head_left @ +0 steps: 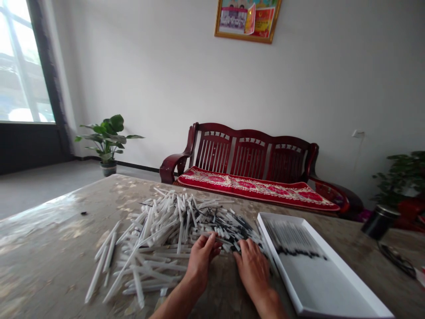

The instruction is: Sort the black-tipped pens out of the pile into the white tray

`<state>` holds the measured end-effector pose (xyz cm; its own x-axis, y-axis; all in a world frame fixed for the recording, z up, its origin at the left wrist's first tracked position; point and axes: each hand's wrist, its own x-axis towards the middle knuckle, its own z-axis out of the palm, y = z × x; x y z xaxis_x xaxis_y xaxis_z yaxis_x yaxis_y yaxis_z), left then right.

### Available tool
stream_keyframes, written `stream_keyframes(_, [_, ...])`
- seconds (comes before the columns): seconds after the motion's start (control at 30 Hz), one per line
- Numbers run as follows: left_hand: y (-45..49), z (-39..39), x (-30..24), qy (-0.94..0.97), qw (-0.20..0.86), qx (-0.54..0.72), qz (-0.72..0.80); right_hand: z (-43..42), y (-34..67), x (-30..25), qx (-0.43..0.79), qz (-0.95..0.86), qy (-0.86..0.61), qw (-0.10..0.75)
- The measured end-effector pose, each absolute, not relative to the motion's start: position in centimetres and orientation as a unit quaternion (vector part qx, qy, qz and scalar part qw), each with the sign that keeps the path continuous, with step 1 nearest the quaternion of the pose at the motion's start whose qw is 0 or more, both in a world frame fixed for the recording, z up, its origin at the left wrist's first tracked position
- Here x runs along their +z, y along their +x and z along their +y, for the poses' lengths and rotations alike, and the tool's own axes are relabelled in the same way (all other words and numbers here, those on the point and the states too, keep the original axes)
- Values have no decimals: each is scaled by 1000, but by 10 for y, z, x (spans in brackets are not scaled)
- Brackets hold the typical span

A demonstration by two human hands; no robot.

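Note:
A loose heap of white plastic pen barrels (159,239) covers the middle of the stone-patterned table (56,226), and many near its right side have black ends. My left hand (201,261) pinches a thin pen (217,239) between thumb and fingers at the heap's near edge. Close beside it, my right hand (252,268) lies with its fingertips on the black-ended pens, its fingers apart and holding nothing I can see. To its right is a shallow white rectangular tray (335,277), with a neat row of black-tipped pens (294,241) lying side by side at its far end.
A black cylindrical cup (380,221) and a dark cord or eyeglasses (396,261) lie at the table's right. Past the far edge stand a red-cushioned wooden bench (249,168) and potted plants (106,141).

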<state>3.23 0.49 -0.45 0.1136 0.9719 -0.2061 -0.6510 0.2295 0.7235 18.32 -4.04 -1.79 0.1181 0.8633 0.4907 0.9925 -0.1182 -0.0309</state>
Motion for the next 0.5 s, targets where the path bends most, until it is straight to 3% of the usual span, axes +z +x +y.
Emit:
stream_keyframes(0.13, [34,5,-10,236,698,579,349,-39,191,-24,-202,-636,-722,185])
stream_keyframes(0.5, [32,6,-10,237,702,580,338,-44,189,-21,-211,-688,-611,330])
